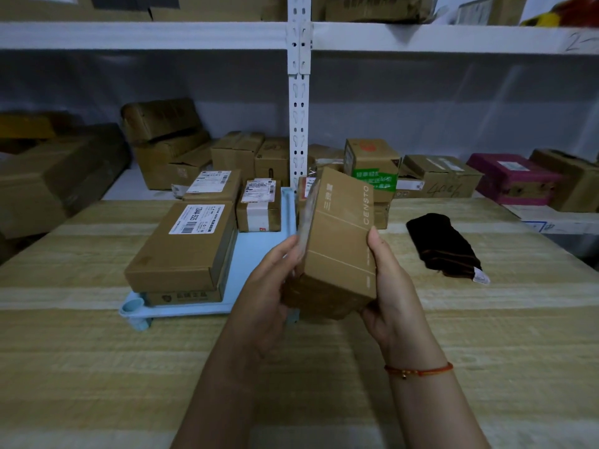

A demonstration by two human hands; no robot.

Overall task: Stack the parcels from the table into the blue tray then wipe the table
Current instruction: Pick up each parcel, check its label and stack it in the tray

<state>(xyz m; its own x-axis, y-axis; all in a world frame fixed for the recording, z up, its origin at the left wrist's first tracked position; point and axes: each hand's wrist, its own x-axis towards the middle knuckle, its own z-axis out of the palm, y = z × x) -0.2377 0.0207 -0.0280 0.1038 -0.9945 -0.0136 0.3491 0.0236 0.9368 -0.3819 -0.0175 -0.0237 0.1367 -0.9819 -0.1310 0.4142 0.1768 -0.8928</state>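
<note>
Parcel (337,244) marked CENSTO sat tilted above the blue tray's (259,254) right edge — left hand (269,286) curled round its left side, right hand (389,286) gripping its right. Three labelled parcels (184,244) lay in the tray. A dark cloth (444,244) rested on the wooden table (518,335) — well right of the tray.

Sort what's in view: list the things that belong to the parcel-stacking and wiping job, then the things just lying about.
Part of the job:
- CENSTO parcel, held by the left hand and right hand
- blue tray
- labelled parcels in the tray
- dark cloth on the table

Just lying about:
- shelf boxes
- magenta box
- white shelf upright
</note>
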